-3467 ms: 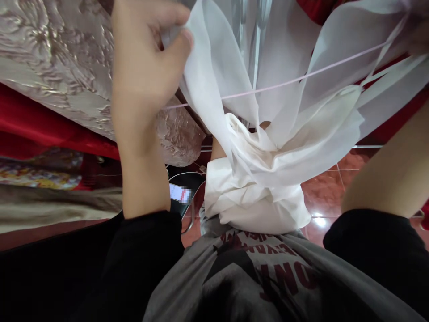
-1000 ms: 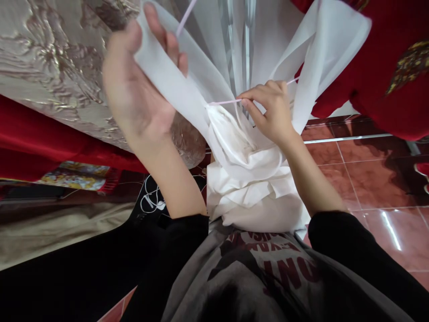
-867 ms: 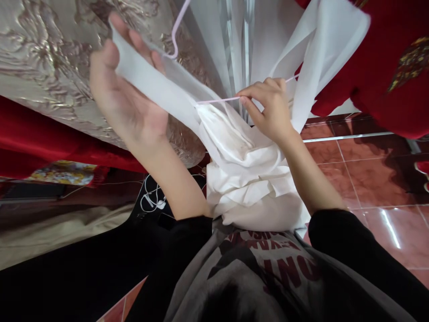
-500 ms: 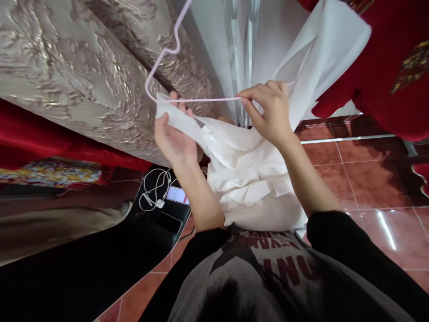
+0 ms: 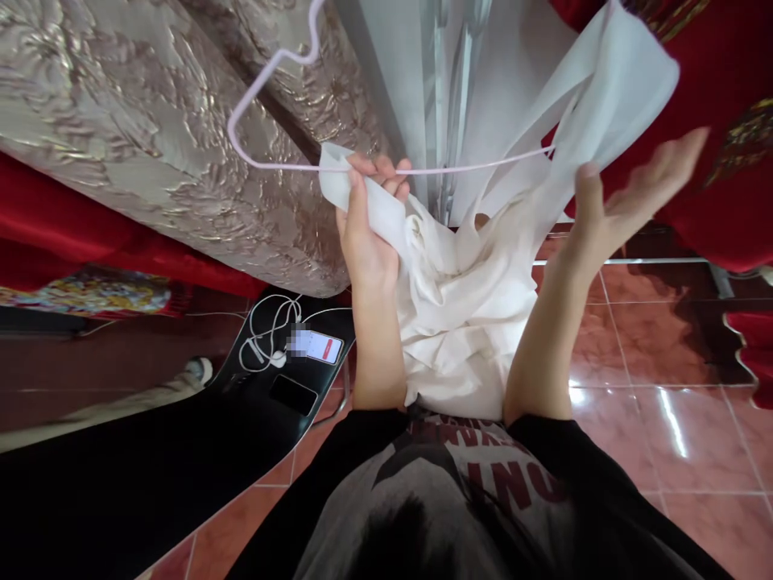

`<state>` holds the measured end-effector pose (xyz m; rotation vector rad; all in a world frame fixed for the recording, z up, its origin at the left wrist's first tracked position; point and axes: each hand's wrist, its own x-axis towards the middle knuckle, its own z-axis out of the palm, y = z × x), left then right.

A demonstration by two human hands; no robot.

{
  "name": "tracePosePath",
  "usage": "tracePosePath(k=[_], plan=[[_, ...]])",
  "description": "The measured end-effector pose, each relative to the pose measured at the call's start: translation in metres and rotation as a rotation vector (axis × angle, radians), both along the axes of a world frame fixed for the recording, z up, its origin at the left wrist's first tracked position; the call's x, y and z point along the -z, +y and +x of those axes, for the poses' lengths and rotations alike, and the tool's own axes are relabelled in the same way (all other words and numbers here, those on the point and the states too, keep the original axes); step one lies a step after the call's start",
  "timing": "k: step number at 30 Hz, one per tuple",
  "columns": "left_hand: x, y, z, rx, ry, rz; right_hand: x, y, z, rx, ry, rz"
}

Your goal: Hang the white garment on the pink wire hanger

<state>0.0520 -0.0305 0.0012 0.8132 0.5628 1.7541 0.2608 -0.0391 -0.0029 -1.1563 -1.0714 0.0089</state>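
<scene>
A white sheer garment (image 5: 477, 298) hangs bunched in front of my chest. A thin pink wire hanger (image 5: 266, 161) runs across it, hook up at the left. My left hand (image 5: 368, 217) is closed on a fold of the white cloth and touches the hanger's bar. My right hand (image 5: 628, 201) is raised to the right with its fingers stretched out, palm against a wide strip of the same cloth (image 5: 622, 89) that rises to the upper right. The right end of the hanger is hidden in the cloth.
A beige embossed curtain (image 5: 133, 137) hangs at the left and red fabric (image 5: 725, 137) at the right. A black stool (image 5: 283, 379) below carries a phone (image 5: 317, 346) and white earphones (image 5: 266, 342). The floor is glossy red tile (image 5: 652, 387).
My right hand let go of the hanger bar and swung out to the right with fingers spread. My left hand moved right and took hold of the cloth at the bar. The hanger tilted up.
</scene>
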Motion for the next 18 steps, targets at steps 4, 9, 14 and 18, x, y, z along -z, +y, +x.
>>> tracePosePath(k=[4,9,14,18], plan=[[0.001,-0.001,-0.001,0.018,-0.083,-0.016,0.022,0.006,0.012,-0.436,0.126,-0.215],[0.0,-0.004,-0.006,0.049,-0.104,0.038,0.024,0.001,0.003,-0.354,0.118,-0.22],[0.0,-0.006,-0.006,0.011,-0.061,0.026,0.025,0.0,-0.005,-0.403,0.07,-0.231],[0.0,-0.007,-0.007,-0.001,-0.027,0.034,0.023,0.002,-0.016,-0.375,0.063,-0.173]])
